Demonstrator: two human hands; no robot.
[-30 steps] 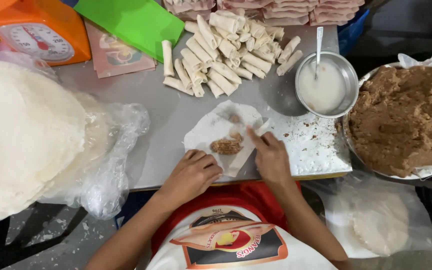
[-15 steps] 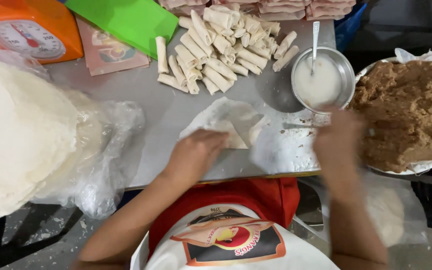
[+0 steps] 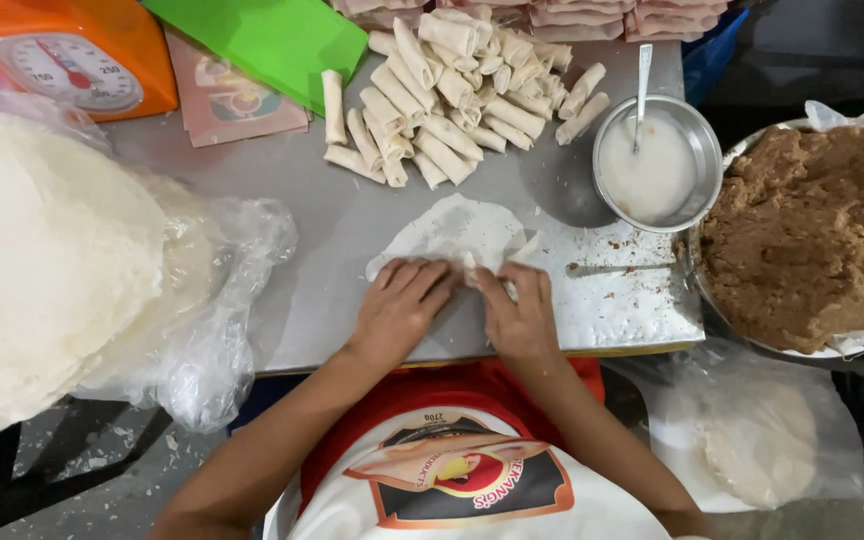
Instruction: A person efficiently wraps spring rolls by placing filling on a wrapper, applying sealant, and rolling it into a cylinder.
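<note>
Overhead view of spring-roll wrapping. A thin, pale round wrapper [image 3: 457,235] lies flat on the grey surface [image 3: 322,300], its near edge folded up under both hands. The left hand [image 3: 402,305] rests palm-down on the near-left part of the sheet, fingers together and pressing. The right hand [image 3: 517,310] sits just beside it, its grip pinching the rolled edge between fingertips and thumb; any filling inside the fold is hidden.

The wrapper appears very light, limp and easily torn. It likely handles best when taken at the folded near edge with flat fingertips of both hands, spread along its width, not pulled from one corner.

Beyond the wrapper lies a pile of finished rolls [image 3: 452,90]. To the right stand a metal bowl of whitish paste [image 3: 652,165] with a spoon [image 3: 642,90] in it, and a large tray of brown filling [image 3: 812,235]. At left, a stack of wrappers in clear plastic [image 3: 52,260] and an orange kitchen scale [image 3: 62,60] occupy the surface.
</note>
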